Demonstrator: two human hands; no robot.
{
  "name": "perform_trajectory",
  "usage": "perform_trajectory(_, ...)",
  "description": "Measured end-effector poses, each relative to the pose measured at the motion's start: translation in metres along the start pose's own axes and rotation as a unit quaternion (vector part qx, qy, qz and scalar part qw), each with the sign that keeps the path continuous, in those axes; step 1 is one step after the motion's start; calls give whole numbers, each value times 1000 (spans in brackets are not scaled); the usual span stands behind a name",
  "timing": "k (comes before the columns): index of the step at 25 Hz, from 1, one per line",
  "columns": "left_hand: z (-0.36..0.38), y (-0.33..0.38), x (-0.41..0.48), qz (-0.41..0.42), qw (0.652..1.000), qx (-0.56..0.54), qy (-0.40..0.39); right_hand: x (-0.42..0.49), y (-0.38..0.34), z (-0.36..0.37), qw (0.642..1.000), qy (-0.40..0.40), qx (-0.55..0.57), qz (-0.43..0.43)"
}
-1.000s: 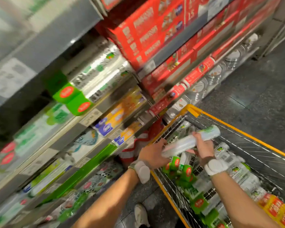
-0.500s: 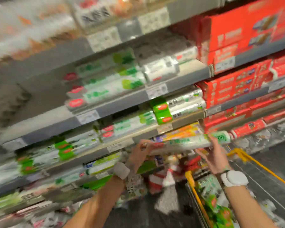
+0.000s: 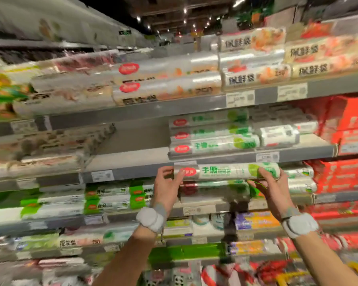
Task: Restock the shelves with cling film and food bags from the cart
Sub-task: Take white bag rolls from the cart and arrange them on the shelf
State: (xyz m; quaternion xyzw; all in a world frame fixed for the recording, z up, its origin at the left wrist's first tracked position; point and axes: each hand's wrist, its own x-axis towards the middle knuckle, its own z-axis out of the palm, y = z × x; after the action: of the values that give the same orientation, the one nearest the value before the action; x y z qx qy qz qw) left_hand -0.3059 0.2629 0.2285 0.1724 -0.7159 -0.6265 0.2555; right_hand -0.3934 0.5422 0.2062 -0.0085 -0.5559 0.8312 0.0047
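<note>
Roll (image 3: 225, 171) held level, left hand (image 3: 167, 185) and right hand (image 3: 272, 187) gripping (one each end)

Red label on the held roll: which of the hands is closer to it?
Left. The left hand grips the roll at the end with the red label, fingertips right beside it. The right hand holds the opposite, green-printed end, well away from the label.
</note>
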Motion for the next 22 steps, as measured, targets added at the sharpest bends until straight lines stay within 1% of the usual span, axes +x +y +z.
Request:
perform_trajectory(3, -13, 13, 6, 14, 1000, -21, 6, 5, -11, 20, 999, -15, -36, -30)
perform_trajectory(5, -19, 23, 12, 26, 999, -23, 12, 11, -21, 32, 992, -21, -113, -55)
perform_trajectory(6, -20, 30, 16, 32, 999, -20, 17, 14, -26, 36, 984, -23, -163, -72)
perform_trajectory(7, -20, 36, 21, 38, 999, -16, 23, 19, -30, 39, 975, -7, -203, -89)
perform_trajectory(10, -12, 53, 38, 58, 998, -15, 33, 39, -44, 48, 945, 15, -290, -149)
perform_trajectory(12, -7, 57, 50, 83, 995, 23, 41, 49, -56, 55, 923, 18, -344, -170)
perform_trajectory(14, -3, 58, 61, 99, 992, 67, 42, 60, -66, 59, 908, 23, -380, -176)
perform_trajectory(16, 2, 58, 71, 106, 990, 89, 36, 73, -73, 61, 898, 22, -400, -181)
perform_trajectory(19, 11, 56, 84, 80, 990, 115, 8, 88, -81, 64, 885, 15, -436, -165)
perform_trajectory(22, 16, 53, 90, 63, 988, 140, -1, 93, -85, 68, 858, -8, -493, -145)
